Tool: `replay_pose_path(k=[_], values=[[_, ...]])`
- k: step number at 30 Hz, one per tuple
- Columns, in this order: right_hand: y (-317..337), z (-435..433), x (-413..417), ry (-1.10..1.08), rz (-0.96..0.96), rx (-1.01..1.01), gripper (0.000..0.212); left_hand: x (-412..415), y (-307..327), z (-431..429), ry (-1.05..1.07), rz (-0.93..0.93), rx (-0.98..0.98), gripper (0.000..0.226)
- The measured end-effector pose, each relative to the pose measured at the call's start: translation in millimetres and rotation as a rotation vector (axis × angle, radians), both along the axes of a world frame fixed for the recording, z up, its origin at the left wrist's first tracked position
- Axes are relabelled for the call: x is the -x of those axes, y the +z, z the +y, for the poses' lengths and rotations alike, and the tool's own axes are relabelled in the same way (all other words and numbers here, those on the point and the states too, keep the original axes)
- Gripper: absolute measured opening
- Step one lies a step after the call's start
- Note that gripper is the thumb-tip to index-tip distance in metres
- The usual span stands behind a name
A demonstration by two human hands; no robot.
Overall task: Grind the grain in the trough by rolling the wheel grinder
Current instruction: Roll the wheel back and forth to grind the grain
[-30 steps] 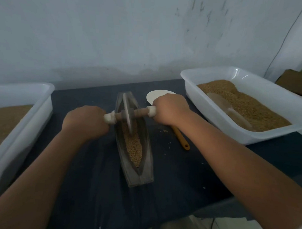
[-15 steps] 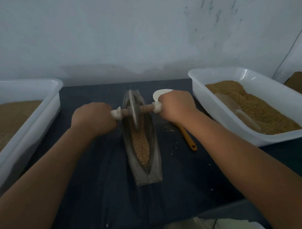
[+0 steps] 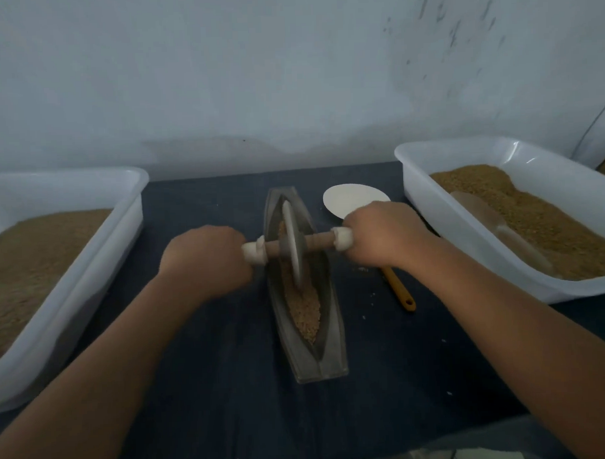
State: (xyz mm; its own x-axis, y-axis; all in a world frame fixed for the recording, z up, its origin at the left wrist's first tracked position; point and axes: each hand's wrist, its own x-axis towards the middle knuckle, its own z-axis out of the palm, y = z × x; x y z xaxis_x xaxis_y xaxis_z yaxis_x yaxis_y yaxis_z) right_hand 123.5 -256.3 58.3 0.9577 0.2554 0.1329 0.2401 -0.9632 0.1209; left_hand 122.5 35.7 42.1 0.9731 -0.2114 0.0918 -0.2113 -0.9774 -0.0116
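Note:
A narrow boat-shaped grey trough [image 3: 329, 352] lies lengthwise on the dark cloth, with tan grain [image 3: 306, 315] along its groove. The wheel grinder [image 3: 292, 245], a thin grey disc on a wooden axle with white end caps, stands upright in the trough's far half. My left hand [image 3: 206, 260] grips the left end of the axle. My right hand [image 3: 380, 237] grips the right end. Both fists hide the handle ends.
A white tub of grain [image 3: 73, 289] stands at the left, and another white tub [image 3: 420, 197] with grain and a scoop [image 3: 500, 232] at the right. A white spoon with an orange handle [image 3: 401, 294] lies right of the trough. Loose grains dot the cloth.
The wheel has rolled toward me along the trough, from its far end to nearer the middle, with both hands still on the axle. The camera view has shifted slightly.

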Motion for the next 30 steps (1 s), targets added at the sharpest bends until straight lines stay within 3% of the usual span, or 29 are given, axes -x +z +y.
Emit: replay_pose_path(k=[2,6,10,14,20,24,27,30], values=[[-1,8,-20,-0.022,-0.115,-0.028,0.029,-16,11,-7,0.049,0.014,0.007,0.017],[-7,8,-22,-0.032,-0.132,-0.056,0.025,-17,16,-9,0.018,0.027,-0.015,0.015],[-9,-11,18,-0.016,0.145,-0.040,0.028,12,15,2,-0.140,0.122,-0.073,0.016],[-4,-23,40,-0.012,0.330,-0.088,0.022,29,8,6,-0.211,0.045,-0.099,0.021],[-17,4,-13,-0.077,-0.154,-0.076,0.030,-22,16,-7,-0.002,-0.020,-0.042,0.015],[-9,10,-27,-0.016,-0.194,-0.057,0.024,-20,11,-7,0.024,-0.067,-0.014,0.014],[-6,-2,-3,0.022,-0.079,-0.038,0.037,7,6,2,-0.044,0.084,0.010,0.014],[4,-15,26,0.039,0.200,-0.031,0.028,36,0,15,-0.119,0.124,0.008,0.017]])
